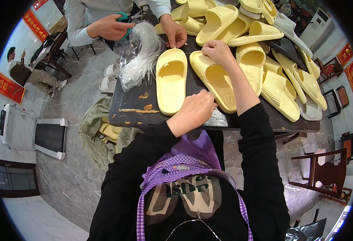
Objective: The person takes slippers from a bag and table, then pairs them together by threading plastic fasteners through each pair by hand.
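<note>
Yellow slipper [214, 78] under both hands.

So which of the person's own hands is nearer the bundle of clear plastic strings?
Left. The left hand rests at the table's near edge, right of and below the bundle of clear plastic strings. The right hand sits farther right, on a yellow slipper.
</note>
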